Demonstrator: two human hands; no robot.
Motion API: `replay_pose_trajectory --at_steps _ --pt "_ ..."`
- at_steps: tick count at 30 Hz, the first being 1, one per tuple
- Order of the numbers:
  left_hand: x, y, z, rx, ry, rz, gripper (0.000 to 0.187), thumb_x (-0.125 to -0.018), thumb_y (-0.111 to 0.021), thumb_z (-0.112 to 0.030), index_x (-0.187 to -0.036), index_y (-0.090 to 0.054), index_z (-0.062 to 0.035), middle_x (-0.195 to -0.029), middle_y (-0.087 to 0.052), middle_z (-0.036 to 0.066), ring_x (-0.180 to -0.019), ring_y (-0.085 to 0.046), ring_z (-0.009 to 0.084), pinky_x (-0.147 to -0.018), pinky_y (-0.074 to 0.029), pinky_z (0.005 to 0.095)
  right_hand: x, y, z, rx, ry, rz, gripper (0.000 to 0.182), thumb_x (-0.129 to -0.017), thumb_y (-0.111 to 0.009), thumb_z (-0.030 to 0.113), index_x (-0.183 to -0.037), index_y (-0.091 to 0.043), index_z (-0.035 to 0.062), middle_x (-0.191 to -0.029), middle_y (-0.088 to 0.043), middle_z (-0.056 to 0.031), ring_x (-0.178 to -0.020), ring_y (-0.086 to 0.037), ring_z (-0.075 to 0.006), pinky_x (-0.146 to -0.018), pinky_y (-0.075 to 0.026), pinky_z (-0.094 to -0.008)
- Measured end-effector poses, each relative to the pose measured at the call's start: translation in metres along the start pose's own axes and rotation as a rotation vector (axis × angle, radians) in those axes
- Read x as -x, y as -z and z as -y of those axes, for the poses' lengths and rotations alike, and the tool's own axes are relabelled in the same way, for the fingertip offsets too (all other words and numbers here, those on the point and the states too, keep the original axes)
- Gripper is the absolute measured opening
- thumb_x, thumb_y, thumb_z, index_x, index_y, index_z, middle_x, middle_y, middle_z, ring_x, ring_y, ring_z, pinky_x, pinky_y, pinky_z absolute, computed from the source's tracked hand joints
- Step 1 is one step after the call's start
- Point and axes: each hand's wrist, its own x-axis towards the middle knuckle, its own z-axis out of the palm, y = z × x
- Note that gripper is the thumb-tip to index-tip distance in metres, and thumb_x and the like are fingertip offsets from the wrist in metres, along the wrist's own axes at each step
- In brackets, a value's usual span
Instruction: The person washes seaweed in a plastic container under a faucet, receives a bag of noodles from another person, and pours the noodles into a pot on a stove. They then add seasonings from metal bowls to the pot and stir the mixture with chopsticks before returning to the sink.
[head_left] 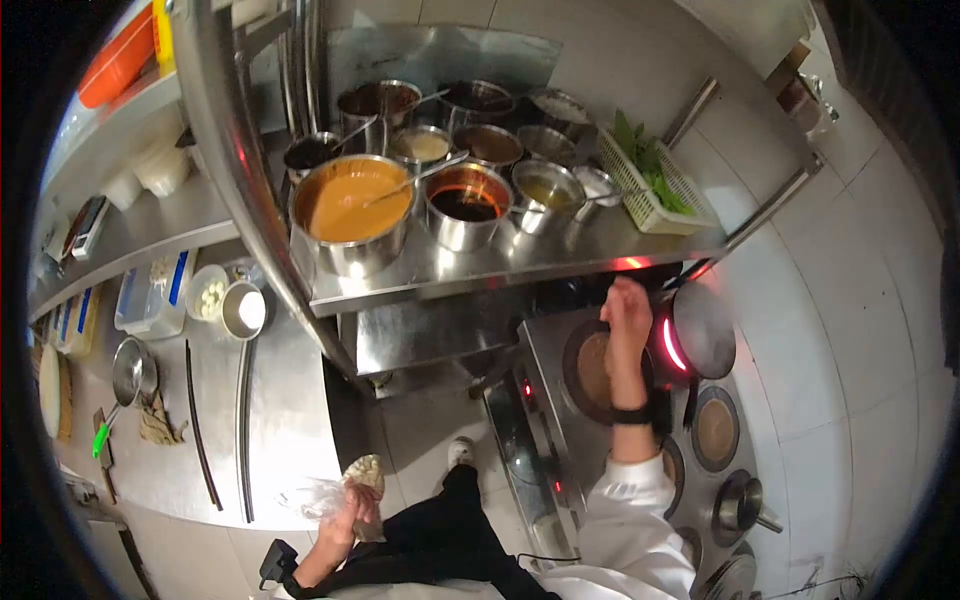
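Observation:
Low in the view, my left hand (348, 508) is closed round a clear plastic bag (366, 478) with pale, lumpy contents. The bag is near the front edge of the steel table (290, 420). My right hand (627, 305) is raised over the stove (545, 350), below the shelf edge and left of a steaming pot (703, 330). Its fingers are curled together; whether they hold anything is too small to tell. A round burner plate (592, 368) lies beneath my right wrist.
Sauce pots, one orange (355, 205), and a green-leaf basket (655, 185) stand on the steel shelf (480, 270). A small saucepan (740, 502) sits at the stove's right. A long-handled ladle (244, 312) and a strainer (133, 370) lie on the left table.

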Motion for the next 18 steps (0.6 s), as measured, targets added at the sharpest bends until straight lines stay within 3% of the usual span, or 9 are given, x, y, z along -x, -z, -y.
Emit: replay_pose_trajectory --at_steps 5,8,10,11,12,14,15,18 --pt "-0.058 -0.031 -0.044 -0.005 -0.053 -0.162 0.043 -0.095 -0.026 -0.035 -0.064 -0.036 -0.0059 -0.060 -0.037 0.005 -0.062 -0.039 0.0172 -0.074 -0.038 0.0328 -0.141 0.008 -0.022 0.049 0.055 0.018 0.016 -0.084 -0.052 0.010 -0.096 -0.054 -0.0005 -0.077 -0.052 -0.0020 -0.065 -0.049 -0.0074 -0.055 -0.042 -0.0207" --pt "-0.088 -0.046 -0.053 0.059 -0.075 -0.276 0.044 -0.094 -0.028 -0.035 -0.062 -0.035 -0.0071 -0.058 -0.034 0.003 -0.059 -0.037 0.0157 -0.071 -0.038 0.0318 -0.223 0.019 -0.061 0.214 0.061 0.067 0.019 -0.083 -0.050 0.008 -0.102 -0.053 0.0042 -0.080 -0.054 0.0001 -0.068 -0.051 -0.0084 -0.057 -0.041 -0.0210" --pt "-0.102 -0.052 -0.041 0.198 -0.082 -0.319 0.045 -0.093 -0.030 -0.038 -0.060 -0.035 -0.0082 -0.058 -0.035 0.003 -0.059 -0.038 0.0155 -0.071 -0.037 0.0309 -0.269 0.027 -0.109 0.357 -0.077 0.135 0.025 -0.082 -0.049 0.008 -0.105 -0.051 0.0016 -0.087 -0.058 -0.0041 -0.071 -0.054 -0.0115 -0.061 -0.043 -0.0225" --pt "-0.110 -0.055 -0.041 0.195 -0.079 -0.288 0.046 -0.093 -0.032 -0.040 -0.060 -0.036 -0.0087 -0.058 -0.035 0.003 -0.060 -0.038 0.0153 -0.072 -0.037 0.0306 -0.279 0.016 -0.112 0.394 -0.168 0.132 0.042 -0.077 -0.056 0.017 -0.111 -0.048 -0.0067 -0.093 -0.058 -0.0136 -0.085 -0.056 -0.0249 -0.078 -0.043 -0.0360" --pt "-0.117 -0.060 -0.044 0.193 -0.079 -0.299 0.046 -0.093 -0.032 -0.040 -0.060 -0.036 -0.0087 -0.058 -0.035 0.003 -0.060 -0.038 0.0153 -0.072 -0.037 0.0306 -0.287 0.001 -0.111 0.389 -0.169 0.142 0.042 -0.077 -0.056 0.017 -0.111 -0.048 -0.0067 -0.093 -0.058 -0.0136 -0.085 -0.056 -0.0249 -0.078 -0.043 -0.0360" --pt "-0.129 -0.073 -0.053 0.198 -0.012 -0.314 0.046 -0.093 -0.032 -0.040 -0.059 -0.035 -0.0090 -0.059 -0.034 0.002 -0.061 -0.037 0.0146 -0.073 -0.037 0.0312 -0.290 -0.037 -0.095 0.794 0.009 -0.012 0.056 -0.074 -0.059 0.023 -0.116 -0.043 -0.0082 -0.100 -0.055 -0.0204 -0.095 -0.053 -0.0317 -0.082 -0.041 -0.0426" --pt "-0.133 -0.076 -0.059 0.208 -0.003 -0.325 0.045 -0.093 -0.031 -0.038 -0.060 -0.034 -0.0089 -0.059 -0.034 0.003 -0.062 -0.037 0.0146 -0.074 -0.037 0.0313 -0.276 -0.057 -0.068 0.759 -0.083 0.108 0.061 -0.073 -0.060 0.025 -0.119 -0.038 -0.0095 -0.112 -0.048 -0.0276 -0.103 -0.048 -0.0366 -0.087 -0.038 -0.0454" --pt "-0.143 -0.066 -0.055 0.237 -0.088 -0.264 0.043 -0.094 -0.030 -0.036 -0.061 -0.035 -0.0087 -0.060 -0.036 0.003 -0.063 -0.039 0.0154 -0.074 -0.037 0.0313 -0.242 -0.086 -0.024 0.771 0.023 0.129 0.064 -0.073 -0.061 0.026 -0.119 -0.036 -0.0100 -0.116 -0.042 -0.0305 -0.105 -0.046 -0.0368 -0.088 -0.037 -0.0471"
